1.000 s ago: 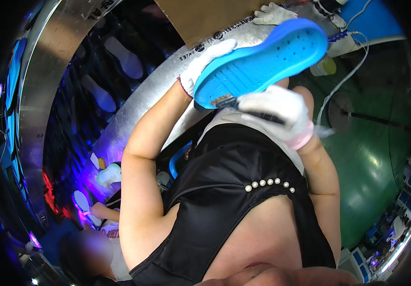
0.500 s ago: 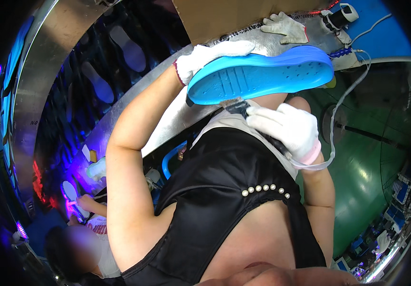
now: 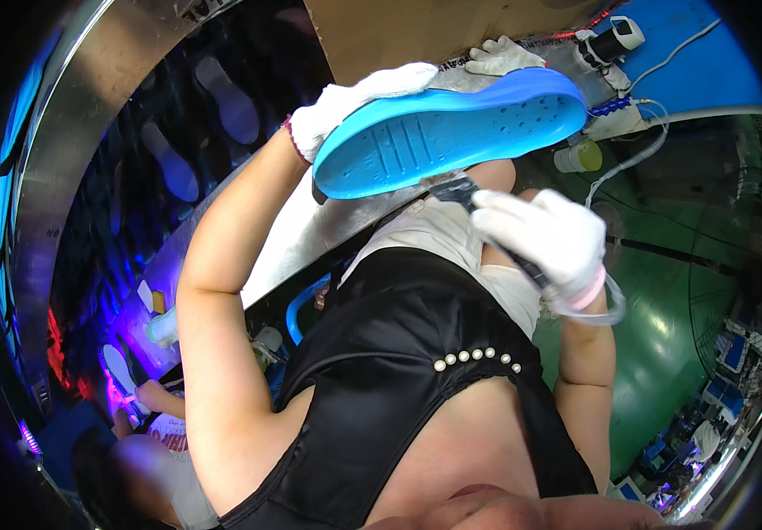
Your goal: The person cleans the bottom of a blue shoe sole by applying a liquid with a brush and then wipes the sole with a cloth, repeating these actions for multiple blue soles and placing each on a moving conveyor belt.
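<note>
**Two gloved hands, one blue sole, a brush at its lower edge**

Two white-gloved hands work a blue shoe sole (image 3: 452, 132) above the metal bench (image 3: 310, 238), and I watch from the head camera. My left hand (image 3: 350, 102) grasps the sole at its heel end, fingers wrapped over the top edge, tread side turned toward me. The sole's long axis runs nearly level, left to right, heel at the left hand and toe reaching out toward the blue mat (image 3: 708, 62). My right hand (image 3: 544, 238) sits below and to the right of the sole, fingers clenched around a dark-handled brush (image 3: 478, 203) whose bristled tip points up and left, touching or just short of the sole's lower rim near mid-length; I cannot tell which. So the sole lies up and left of the right fingers, and the right hand is the nearer one to its free toe half. A spare white glove (image 3: 500, 57) lies on the bench beyond the sole.
</note>
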`<state>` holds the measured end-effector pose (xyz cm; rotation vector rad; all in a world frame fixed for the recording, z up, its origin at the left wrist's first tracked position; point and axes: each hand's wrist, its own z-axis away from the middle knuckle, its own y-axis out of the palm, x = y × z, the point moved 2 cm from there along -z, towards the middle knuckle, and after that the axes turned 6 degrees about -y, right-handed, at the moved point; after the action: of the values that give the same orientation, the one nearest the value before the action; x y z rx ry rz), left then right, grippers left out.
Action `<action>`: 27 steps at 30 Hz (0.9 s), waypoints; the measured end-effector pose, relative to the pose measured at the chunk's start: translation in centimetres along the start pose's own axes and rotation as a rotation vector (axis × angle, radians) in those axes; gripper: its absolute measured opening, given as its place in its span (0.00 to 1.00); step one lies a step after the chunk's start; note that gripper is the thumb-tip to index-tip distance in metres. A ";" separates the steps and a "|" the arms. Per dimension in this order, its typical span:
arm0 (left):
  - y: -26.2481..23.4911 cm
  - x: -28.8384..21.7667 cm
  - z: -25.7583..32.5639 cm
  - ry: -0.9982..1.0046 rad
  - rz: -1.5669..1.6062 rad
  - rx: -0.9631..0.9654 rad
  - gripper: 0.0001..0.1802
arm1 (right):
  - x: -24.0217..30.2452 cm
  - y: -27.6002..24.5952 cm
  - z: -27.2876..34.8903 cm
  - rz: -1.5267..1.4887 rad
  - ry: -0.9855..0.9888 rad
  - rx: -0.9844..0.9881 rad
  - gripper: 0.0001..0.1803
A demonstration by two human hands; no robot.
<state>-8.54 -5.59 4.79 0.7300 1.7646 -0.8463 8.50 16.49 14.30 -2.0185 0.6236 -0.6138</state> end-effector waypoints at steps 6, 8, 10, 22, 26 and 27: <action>2.4 -3.2 -1.1 -0.694 0.654 -0.251 0.42 | 0.1 -0.4 0.0 0.014 0.002 -0.019 0.13; 2.9 -2.8 -1.2 -0.652 0.824 -0.149 0.44 | 0.2 -1.0 -0.5 -0.285 0.098 -0.081 0.13; 5.2 -3.4 -1.2 -0.552 1.126 -0.139 0.46 | -1.0 0.0 -0.3 -0.415 0.256 -0.324 0.13; 7.3 0.1 2.4 -0.266 1.523 -0.413 0.50 | 1.1 3.6 -1.6 -0.626 0.187 -0.452 0.12; 5.5 -7.8 6.9 -0.100 1.629 -0.039 0.58 | 0.1 3.4 1.7 -0.893 0.332 -0.845 0.17; 3.5 -9.6 8.0 -0.026 1.473 -0.105 0.59 | -0.3 3.4 2.4 -0.915 0.366 -0.907 0.18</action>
<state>1.44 -10.91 11.18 1.5700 0.7975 0.2506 9.19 16.61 10.17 -3.0911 0.1129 -1.4474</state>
